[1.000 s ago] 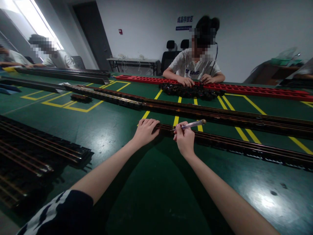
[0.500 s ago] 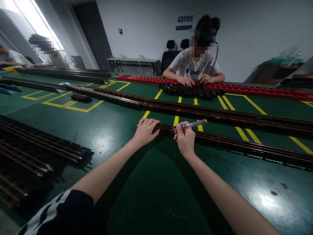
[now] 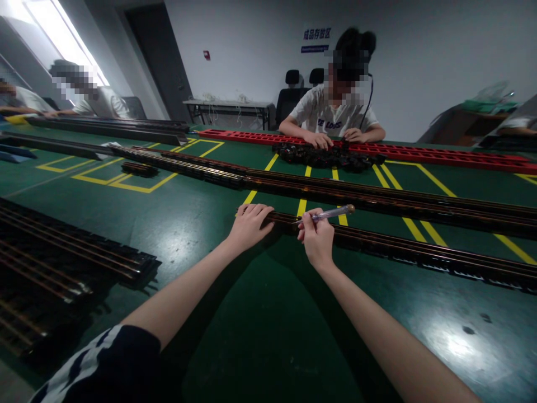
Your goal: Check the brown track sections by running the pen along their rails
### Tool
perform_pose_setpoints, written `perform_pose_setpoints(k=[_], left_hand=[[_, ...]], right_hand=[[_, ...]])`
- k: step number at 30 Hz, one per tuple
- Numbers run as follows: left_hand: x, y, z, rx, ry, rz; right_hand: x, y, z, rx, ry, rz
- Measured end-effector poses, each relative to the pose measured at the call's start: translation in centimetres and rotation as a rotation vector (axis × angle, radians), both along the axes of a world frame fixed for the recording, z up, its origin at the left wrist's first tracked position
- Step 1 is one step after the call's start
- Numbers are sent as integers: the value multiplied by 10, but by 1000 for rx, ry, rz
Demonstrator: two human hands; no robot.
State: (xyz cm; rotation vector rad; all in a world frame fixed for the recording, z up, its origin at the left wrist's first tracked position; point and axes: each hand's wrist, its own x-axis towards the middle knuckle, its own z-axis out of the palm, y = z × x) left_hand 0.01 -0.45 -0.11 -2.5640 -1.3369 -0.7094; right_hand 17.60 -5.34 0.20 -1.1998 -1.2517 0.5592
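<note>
Head view: on the green table (image 3: pixel 188 207), a long dark strip (image 3: pixel 419 252) runs from the middle toward the right edge. The left hand (image 3: pixel 250 225) lies over its left end; whether it grips, I cannot tell. The right hand (image 3: pixel 318 238), nearby, is clamped on a pen (image 3: pixel 335 212) pointed at the strip.

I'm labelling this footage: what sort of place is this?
Probably an assembly workshop: long dark rails lie on a green worktable marked with yellow lines, and a co-worker's hand is at a pile of black parts.
</note>
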Motion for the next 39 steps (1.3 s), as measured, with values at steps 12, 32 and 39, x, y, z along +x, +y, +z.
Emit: perform_pose_setpoints(k=[12,32,39], left_hand=[[1,0,-2,13,-2,2],[4,-3,1,8,2,13],[3,-1,-3,31,-7,23]], right_hand=[[-1,0,1,-10,28,13],[0,0,0,-15,39,10],[-1,2,1,-8,-39,43]])
